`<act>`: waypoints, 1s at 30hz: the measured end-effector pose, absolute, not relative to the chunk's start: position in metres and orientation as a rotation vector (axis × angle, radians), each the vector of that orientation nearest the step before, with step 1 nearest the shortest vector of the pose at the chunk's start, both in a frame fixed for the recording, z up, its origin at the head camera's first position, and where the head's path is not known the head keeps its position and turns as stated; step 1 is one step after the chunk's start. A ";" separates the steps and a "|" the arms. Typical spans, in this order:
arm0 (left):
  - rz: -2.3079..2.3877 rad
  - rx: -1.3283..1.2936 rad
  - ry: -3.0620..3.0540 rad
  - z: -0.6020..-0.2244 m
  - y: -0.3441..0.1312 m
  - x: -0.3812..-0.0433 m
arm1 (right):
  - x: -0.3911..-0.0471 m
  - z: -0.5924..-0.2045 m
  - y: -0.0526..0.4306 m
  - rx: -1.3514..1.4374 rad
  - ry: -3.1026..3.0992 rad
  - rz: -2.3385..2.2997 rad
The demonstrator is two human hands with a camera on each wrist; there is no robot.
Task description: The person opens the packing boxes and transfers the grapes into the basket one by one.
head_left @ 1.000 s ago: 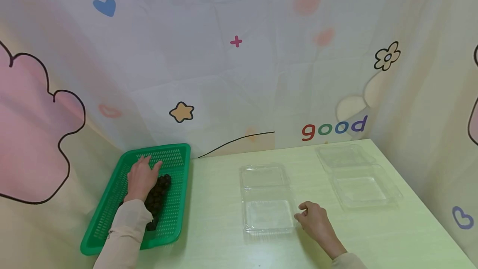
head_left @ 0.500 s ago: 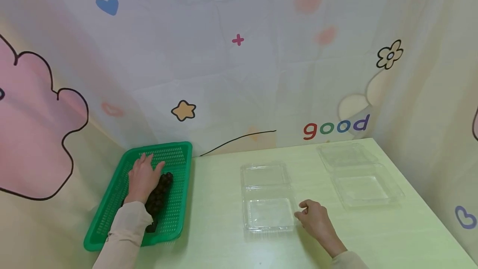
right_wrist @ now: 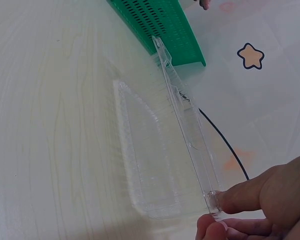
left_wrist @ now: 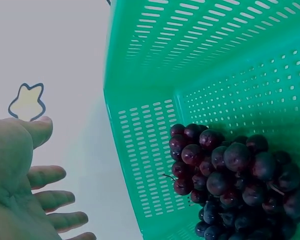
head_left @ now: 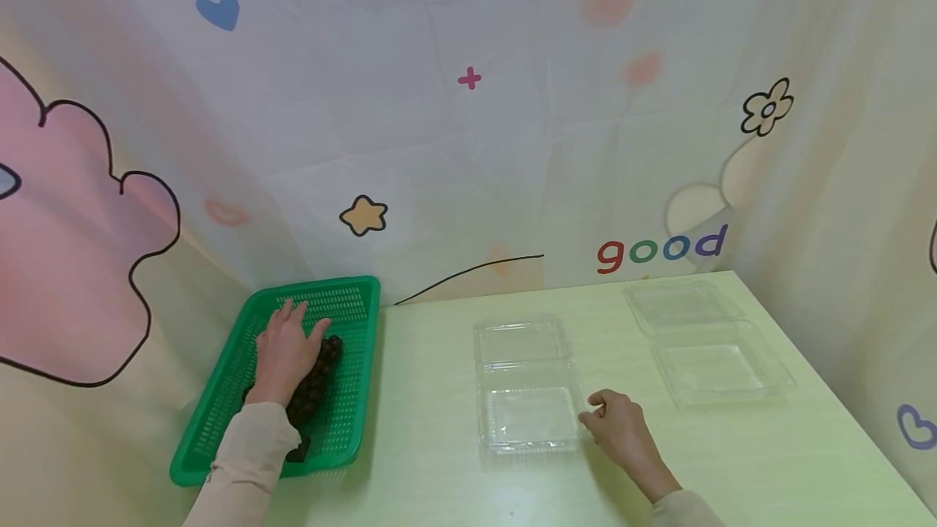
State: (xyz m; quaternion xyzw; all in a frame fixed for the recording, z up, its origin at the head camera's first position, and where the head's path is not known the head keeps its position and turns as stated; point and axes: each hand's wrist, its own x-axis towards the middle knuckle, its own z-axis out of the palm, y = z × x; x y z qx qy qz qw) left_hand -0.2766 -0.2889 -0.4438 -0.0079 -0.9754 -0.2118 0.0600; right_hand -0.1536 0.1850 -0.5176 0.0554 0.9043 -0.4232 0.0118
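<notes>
In the head view my left hand [head_left: 287, 356] hovers over a green basket [head_left: 372, 364] at the left, fingers spread. Dark red and purple grapes [head_left: 315, 385] lie in the basket, partly hidden by that hand. The left wrist view shows the same hand [left_wrist: 20, 185] with nothing in its grasp, apart from the grape bunch [left_wrist: 235, 175]. My right hand [head_left: 621, 433] is at the right edge of an unfolded clear plastic clamshell box [head_left: 527, 421]. Up close, its thumb and fingers [right_wrist: 240, 197] pinch a corner of the box's rim [right_wrist: 190, 135].
A second clear clamshell box [head_left: 721, 368] lies unfolded farther back on the right of the pale table [head_left: 432, 429]. Behind the table hangs a printed curtain [head_left: 439, 120]. The basket stands close to it.
My left hand has shifted slightly right over the grapes, with its fingers a little more spread. My right hand stays at the box's edge. The head view has turned slightly.
</notes>
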 end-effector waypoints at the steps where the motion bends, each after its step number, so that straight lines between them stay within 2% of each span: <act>1: -0.643 -0.026 -2.952 -0.443 -0.288 -0.276 | -0.154 -0.517 0.185 0.172 2.821 -1.319; 30: -0.631 -0.096 -2.941 -0.431 -0.255 -0.244 | -0.153 -0.519 0.187 0.162 2.815 -1.360</act>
